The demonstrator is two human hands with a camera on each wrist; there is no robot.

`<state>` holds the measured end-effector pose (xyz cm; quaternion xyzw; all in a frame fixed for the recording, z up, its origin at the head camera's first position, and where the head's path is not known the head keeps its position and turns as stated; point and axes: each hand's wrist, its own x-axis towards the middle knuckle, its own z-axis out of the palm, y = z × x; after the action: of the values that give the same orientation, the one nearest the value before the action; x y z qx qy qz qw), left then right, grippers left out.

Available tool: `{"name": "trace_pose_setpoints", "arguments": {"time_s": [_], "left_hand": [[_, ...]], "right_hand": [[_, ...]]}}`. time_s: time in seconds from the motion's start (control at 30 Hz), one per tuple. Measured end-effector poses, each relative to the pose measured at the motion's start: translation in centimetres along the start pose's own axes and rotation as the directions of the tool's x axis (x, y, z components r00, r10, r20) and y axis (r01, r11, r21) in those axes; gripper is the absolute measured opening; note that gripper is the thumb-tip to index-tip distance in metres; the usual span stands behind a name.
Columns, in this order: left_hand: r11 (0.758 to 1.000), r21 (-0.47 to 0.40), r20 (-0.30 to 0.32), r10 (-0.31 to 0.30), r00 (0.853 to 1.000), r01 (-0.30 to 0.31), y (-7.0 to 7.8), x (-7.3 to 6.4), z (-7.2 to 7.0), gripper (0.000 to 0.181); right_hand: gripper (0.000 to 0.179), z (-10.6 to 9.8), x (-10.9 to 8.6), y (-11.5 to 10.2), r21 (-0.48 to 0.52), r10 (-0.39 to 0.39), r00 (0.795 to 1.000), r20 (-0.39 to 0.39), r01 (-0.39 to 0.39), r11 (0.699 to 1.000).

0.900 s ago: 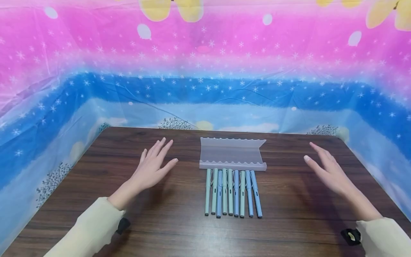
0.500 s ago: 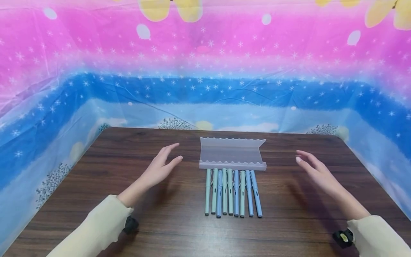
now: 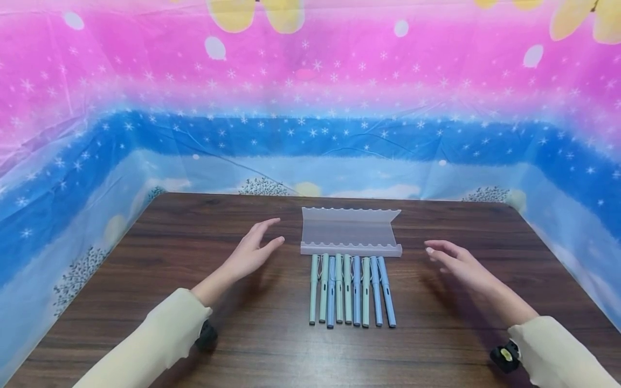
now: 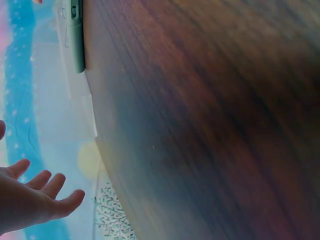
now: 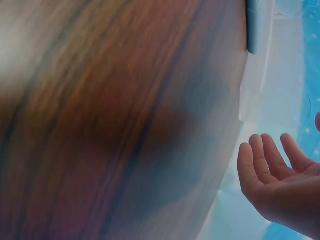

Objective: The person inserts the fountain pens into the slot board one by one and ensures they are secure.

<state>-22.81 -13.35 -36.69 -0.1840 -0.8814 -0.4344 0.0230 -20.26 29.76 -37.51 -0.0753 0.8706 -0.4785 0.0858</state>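
Note:
Several capped pens, green (image 3: pixel 314 291) and blue (image 3: pixel 387 293), lie side by side in a row on the table. Right behind them stands a translucent pen holder (image 3: pixel 350 233) with scalloped edges. My left hand (image 3: pixel 249 252) hovers left of the holder, fingers loosely extended, holding nothing. On the other side, my right hand (image 3: pixel 461 264) hovers right of the holder and pens with its fingers slightly bent and nothing in them. The left wrist view catches the end of a green pen (image 4: pixel 76 45), and the right wrist view the end of a blue pen (image 5: pixel 253 30).
The dark wood-grain table (image 3: pixel 233 345) carries the pens and holder. A printed pink and blue cloth (image 3: pixel 310 134) rises around its back and sides. Black wrist cameras sit under both sleeves (image 3: pixel 160 328).
Both hands have moved inward, toward the pens and holder. The fingers of each hand have drawn closer together and bent a little. The pens and holder stay put.

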Motion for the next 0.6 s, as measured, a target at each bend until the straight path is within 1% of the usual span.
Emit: {"name": "trace_pose_setpoints", "arguments": {"time_s": [0.17,0.37,0.47,0.6], "left_hand": [[1.0,0.006,-0.002,0.024,1.0,-0.024,0.0,0.5,0.6,0.049],[1.0,0.009,0.009,0.026,1.0,-0.026,0.0,0.9,1.1,0.05],[0.999,0.021,0.002,0.032,0.999,-0.032,0.0,1.3,1.1,0.05],[0.999,0.032,-0.016,0.036,0.999,-0.035,0.1,1.8,1.2,0.049]], "right_hand": [[0.057,1.0,0.4,0.0,-0.035,0.013,1.0,0.013,-0.013,0.999],[0.054,2.5,1.1,-0.1,-0.068,0.048,0.998,0.037,-0.046,0.997],[0.051,3.3,1.4,-0.2,-0.085,0.039,0.998,0.046,-0.034,0.996],[0.049,4.2,1.8,-0.5,-0.128,0.025,0.999,0.033,-0.02,0.992]]}}
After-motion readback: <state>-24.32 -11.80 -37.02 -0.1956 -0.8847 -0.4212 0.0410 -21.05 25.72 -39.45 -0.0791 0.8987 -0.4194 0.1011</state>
